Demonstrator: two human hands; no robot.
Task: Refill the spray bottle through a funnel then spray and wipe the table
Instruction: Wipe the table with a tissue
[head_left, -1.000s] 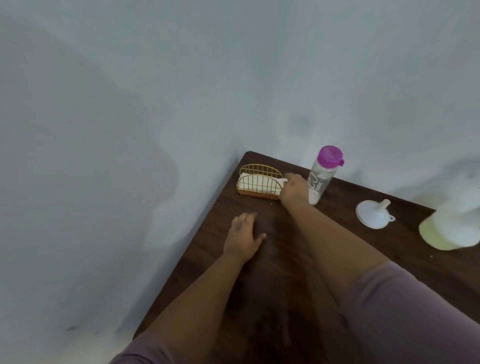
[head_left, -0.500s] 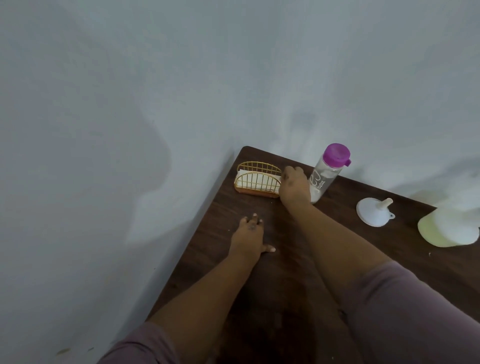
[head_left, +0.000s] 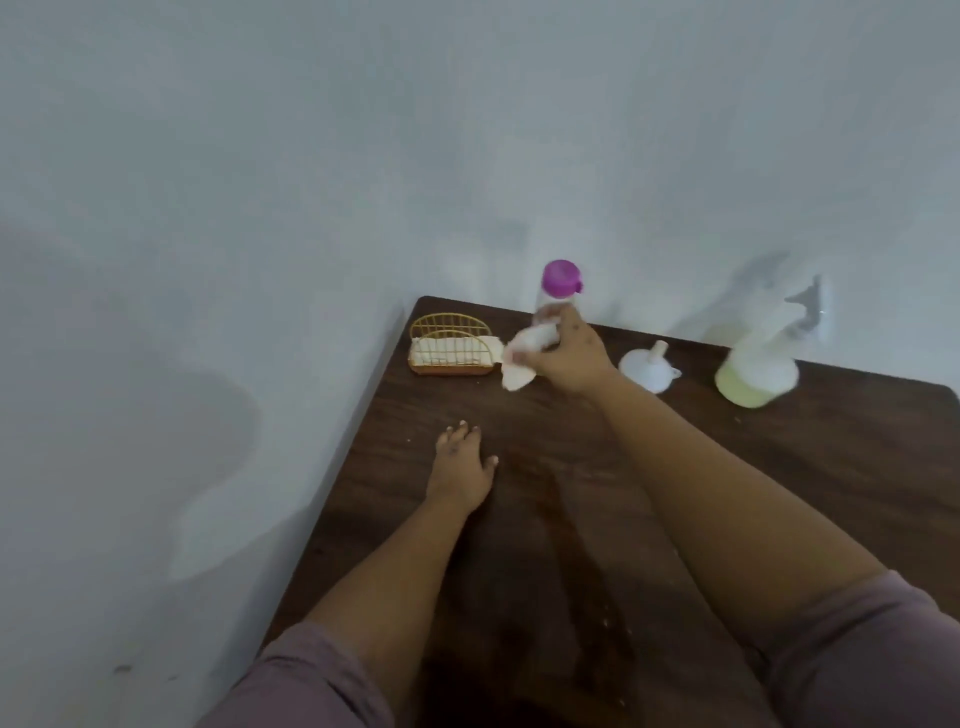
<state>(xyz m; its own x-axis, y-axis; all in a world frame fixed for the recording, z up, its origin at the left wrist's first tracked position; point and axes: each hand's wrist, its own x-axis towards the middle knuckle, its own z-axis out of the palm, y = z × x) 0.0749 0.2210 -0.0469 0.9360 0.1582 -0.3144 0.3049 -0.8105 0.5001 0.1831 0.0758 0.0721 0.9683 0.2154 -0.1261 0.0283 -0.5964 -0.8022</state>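
Table (head_left: 831, 467): dark brown wood grain, flat, its far-left corner rounded and set against a pale plain wall (head_left: 260, 208). Left edge ran close along the wall; broad bare wood lay between the two forearms.

Holder (head_left: 451, 345): gold wire, arched, on a brown base, at the table's far-left corner; folded white napkins stood inside.

Napkin (head_left: 519, 358): soft, white, crumpled, blurred; just right of the holder, lifted off the table, gripped in the curled fingers of the right hand (head_left: 569, 358).

Left hand (head_left: 462, 467): fingers relaxed and straight, palm down, resting flat on the table nearer than the holder, grasping nothing.

Bottle (head_left: 558, 283): clear plastic, round magenta cap, upright behind the right hand, partly hidden by it.

Funnel (head_left: 649, 366): white plastic, mouth down, spout tilted up, right of the right hand, apart from it.

Spray bottle (head_left: 756, 371): translucent, rounded, yellow-green liquid low inside, white trigger head; right of the funnel, near the table's far edge; blurred.
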